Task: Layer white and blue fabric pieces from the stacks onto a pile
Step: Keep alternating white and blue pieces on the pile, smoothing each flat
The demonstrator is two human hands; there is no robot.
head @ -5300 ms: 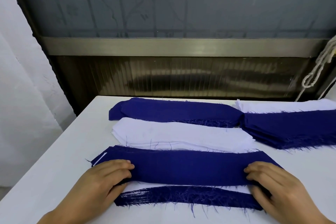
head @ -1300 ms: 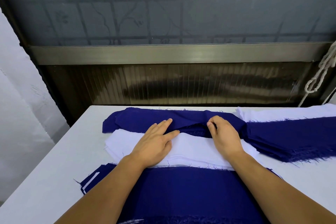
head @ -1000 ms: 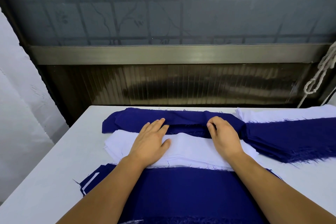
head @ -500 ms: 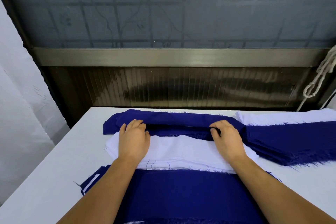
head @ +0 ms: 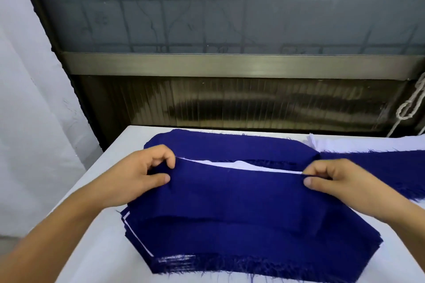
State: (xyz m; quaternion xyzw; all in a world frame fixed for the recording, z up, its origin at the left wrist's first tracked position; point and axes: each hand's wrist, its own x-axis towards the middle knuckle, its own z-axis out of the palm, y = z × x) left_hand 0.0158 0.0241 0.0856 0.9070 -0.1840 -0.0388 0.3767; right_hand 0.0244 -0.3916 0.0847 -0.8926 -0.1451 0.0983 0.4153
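Pinching a blue fabric piece (head: 234, 193) at its two upper corners, your left hand (head: 140, 177) and right hand (head: 340, 181) hold it taut above the pile (head: 253, 253), thumbs in front and fingers curled behind. Bare table (head: 101, 253) lies left of the pile. Frayed threads fringe the pile's near edge; white layers show at its left edge.

Bare white bench (head: 96, 243) is lying open left of the layered blue-and-white fabric pile (head: 241, 248); dark blue fabric stacks (head: 230, 147) are crowding behind it.
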